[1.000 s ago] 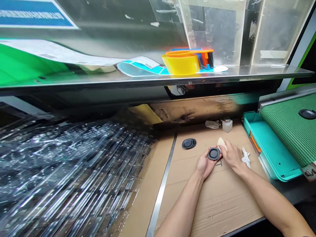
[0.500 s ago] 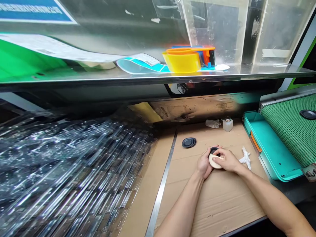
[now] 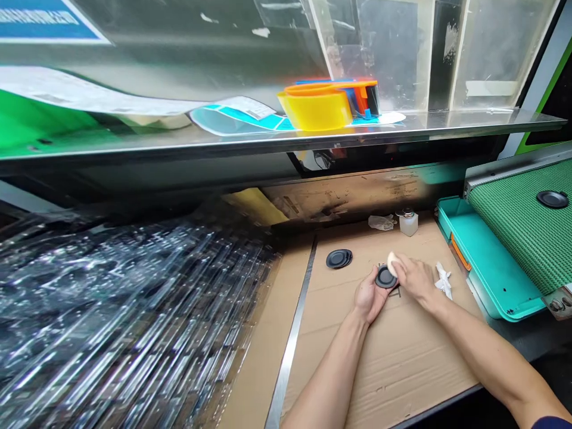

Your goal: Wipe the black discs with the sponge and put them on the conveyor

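Note:
My left hand (image 3: 370, 296) is closed around the edge of a round black plastic lid (image 3: 385, 276), whose recessed face is turned up. In my right hand (image 3: 415, 277) is a cream-coloured round pad (image 3: 391, 264), pinched by the fingers and tilted on edge at the lid's upper right rim. Whether the pad touches the lid I cannot tell. Left of my hands, a small stack of similar black lids (image 3: 338, 258) lies on the cardboard sheet (image 3: 384, 363).
Clear plastic trays (image 3: 134, 316) fill the left side. A small bottle (image 3: 408, 223) and crumpled plastic (image 3: 381, 222) stand behind my hands, with a white tissue (image 3: 443, 280) to the right. A teal bin (image 3: 496, 280) sits beside a green conveyor belt (image 3: 527, 202) carrying one black piece (image 3: 553, 199).
The cream pad has moved from over the lid to its upper right side, uncovering the lid's face. My right hand has shifted right and up with it. The whole view has shifted slightly.

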The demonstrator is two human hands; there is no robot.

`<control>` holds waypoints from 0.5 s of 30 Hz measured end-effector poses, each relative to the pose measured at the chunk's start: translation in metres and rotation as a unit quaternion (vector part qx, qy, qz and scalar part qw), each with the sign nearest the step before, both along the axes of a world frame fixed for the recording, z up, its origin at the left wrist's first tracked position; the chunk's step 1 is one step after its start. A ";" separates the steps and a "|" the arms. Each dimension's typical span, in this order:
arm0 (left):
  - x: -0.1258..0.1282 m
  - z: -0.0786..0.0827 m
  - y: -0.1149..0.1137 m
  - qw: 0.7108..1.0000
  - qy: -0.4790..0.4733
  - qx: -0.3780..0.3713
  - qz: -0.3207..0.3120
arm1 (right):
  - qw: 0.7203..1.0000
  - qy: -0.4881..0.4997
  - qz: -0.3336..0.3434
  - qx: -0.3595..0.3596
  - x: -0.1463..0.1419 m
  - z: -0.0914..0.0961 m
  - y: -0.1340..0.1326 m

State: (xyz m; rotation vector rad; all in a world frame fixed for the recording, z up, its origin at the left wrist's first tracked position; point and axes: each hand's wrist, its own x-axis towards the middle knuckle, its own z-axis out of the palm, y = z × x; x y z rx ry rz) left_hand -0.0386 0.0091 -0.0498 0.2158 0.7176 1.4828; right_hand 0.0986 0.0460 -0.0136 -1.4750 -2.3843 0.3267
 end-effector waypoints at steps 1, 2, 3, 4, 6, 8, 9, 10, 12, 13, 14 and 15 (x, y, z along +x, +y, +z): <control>0.000 0.000 0.000 1.000 0.001 -0.006 0.007 | 1.000 0.004 -0.021 0.001 0.001 0.000 0.001; 0.001 0.001 0.001 1.000 0.000 -0.009 0.006 | 1.000 0.009 -0.024 0.002 0.001 -0.001 0.002; 0.001 0.001 0.002 1.000 -0.003 -0.009 0.000 | 1.000 0.014 -0.011 0.001 0.002 -0.002 0.002; 0.001 0.001 0.002 1.000 -0.007 -0.006 -0.007 | 1.000 0.016 0.011 -0.002 0.002 -0.003 0.001; -0.001 0.002 0.003 1.000 -0.012 -0.003 -0.008 | 0.999 0.016 0.031 -0.011 0.003 -0.005 0.001; -0.007 0.003 0.003 1.000 -0.009 -0.002 0.004 | 1.000 0.016 0.001 -0.015 0.006 -0.005 0.003; -0.011 0.004 0.003 1.000 -0.005 -0.002 0.011 | 1.000 0.017 -0.014 -0.016 0.009 -0.005 0.004; -0.016 0.006 0.003 1.000 0.001 0.001 0.015 | 0.999 0.019 -0.020 -0.017 0.011 -0.004 0.004; -0.024 0.009 0.002 0.999 0.025 0.013 0.027 | 1.000 0.018 0.011 -0.022 0.015 -0.004 0.002; -0.026 0.010 0.002 0.997 0.052 0.022 0.046 | 0.999 0.014 0.039 -0.027 0.016 -0.004 -0.001; -0.027 0.012 0.001 0.992 0.095 0.032 0.080 | 0.997 0.008 0.067 -0.031 0.016 -0.005 -0.004; -0.026 0.014 0.000 0.979 0.154 0.043 0.123 | 0.995 0.002 0.091 -0.035 0.016 -0.006 -0.006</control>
